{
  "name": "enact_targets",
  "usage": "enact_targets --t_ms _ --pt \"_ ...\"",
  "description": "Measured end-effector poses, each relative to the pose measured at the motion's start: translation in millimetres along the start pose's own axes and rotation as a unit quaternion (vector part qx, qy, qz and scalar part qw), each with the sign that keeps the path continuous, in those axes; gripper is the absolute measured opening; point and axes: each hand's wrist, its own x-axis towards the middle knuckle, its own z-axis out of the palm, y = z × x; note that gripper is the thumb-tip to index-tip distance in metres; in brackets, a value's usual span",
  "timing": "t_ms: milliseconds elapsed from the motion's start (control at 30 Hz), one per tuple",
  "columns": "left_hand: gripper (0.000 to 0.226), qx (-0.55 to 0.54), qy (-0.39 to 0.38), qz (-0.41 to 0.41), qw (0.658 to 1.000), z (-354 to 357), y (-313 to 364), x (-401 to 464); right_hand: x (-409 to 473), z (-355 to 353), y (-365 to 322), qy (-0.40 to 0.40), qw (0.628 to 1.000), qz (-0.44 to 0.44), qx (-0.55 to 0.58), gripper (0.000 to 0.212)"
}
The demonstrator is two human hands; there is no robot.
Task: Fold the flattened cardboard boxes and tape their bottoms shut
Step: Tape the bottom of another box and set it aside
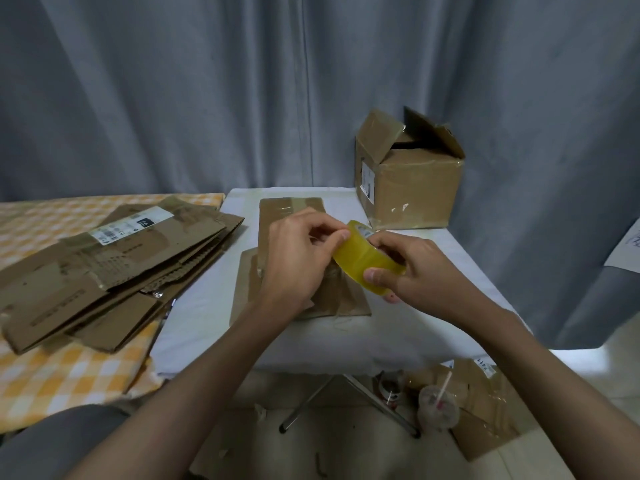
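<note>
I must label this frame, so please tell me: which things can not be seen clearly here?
- Head view: the tape roll has its free end covered by the left hand fingers.
- The cardboard under both hands: its fold state is covered by them.
- The right hand covers the roll's core.
- Label text on the flattened stack is too small.
- The open box interior is dark.

Both hands cover the middle of the box [301, 258] on the small table, and the left hand [298, 258] hides the tape roll's [363, 259] free end; print on the flat cardboard stack's [114, 268] label is too small to read, a paper [628, 247] is cut by the right edge
</note>
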Motion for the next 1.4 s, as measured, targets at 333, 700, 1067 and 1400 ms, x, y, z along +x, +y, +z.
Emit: enact_targets --t_ms 333,700,1067,1400 --pt "0.009 -0.176 -0.068 -0.188 0.964 -6 8 6 2 -34 2 0.021 0.989 0.116 0.094 0.034" --pt "0.014 -0.334 -0.097 -0.331 0.877 -38 2 9 4 -27 4 0.002 0.911 0.172 0.376 0.018" --pt "0.012 -0.264 -0.077 -0.365 0.890 -77 -36 2 20 -8 6 0.002 0.979 0.162 0.123 0.070" --pt "0.008 -0.268 -0.071 -0.407 0.870 -95 -63 2 44 -12 7 0.006 0.982 0.186 0.036 0.046"
